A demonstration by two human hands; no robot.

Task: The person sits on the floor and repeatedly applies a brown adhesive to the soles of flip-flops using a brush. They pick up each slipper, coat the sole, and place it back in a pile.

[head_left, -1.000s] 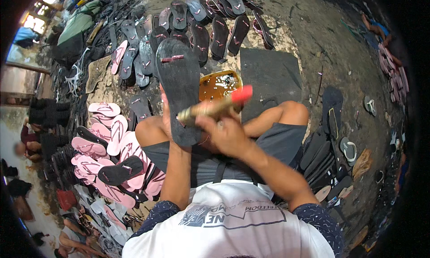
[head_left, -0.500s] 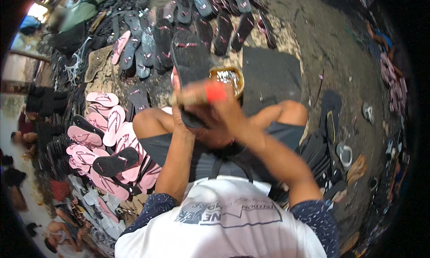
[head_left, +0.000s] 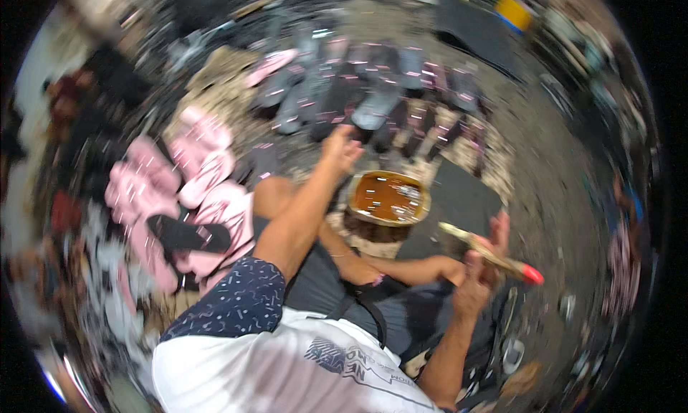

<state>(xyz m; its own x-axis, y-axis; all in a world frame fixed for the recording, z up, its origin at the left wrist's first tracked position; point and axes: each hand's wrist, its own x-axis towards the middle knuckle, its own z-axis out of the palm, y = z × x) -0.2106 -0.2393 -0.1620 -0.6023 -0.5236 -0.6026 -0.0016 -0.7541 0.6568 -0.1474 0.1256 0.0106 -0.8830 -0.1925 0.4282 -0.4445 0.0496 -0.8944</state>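
Tan along its handle, pale at one end and bright red at the other, the brush (head_left: 489, 251) slanted through the right hand (head_left: 481, 271), which was clamped on it, the pale end over a black mat (head_left: 466, 198). Well apart, the left hand (head_left: 339, 149) was stretched forward, fingers parted, near the lower end of a grey-black sole (head_left: 376, 110); blur hid whether they touched. Between the hands stood a yellowish tub (head_left: 380, 221) of shiny amber-brown liquid (head_left: 387, 198). Pink slippers (head_left: 201, 187) lay heaped at left.
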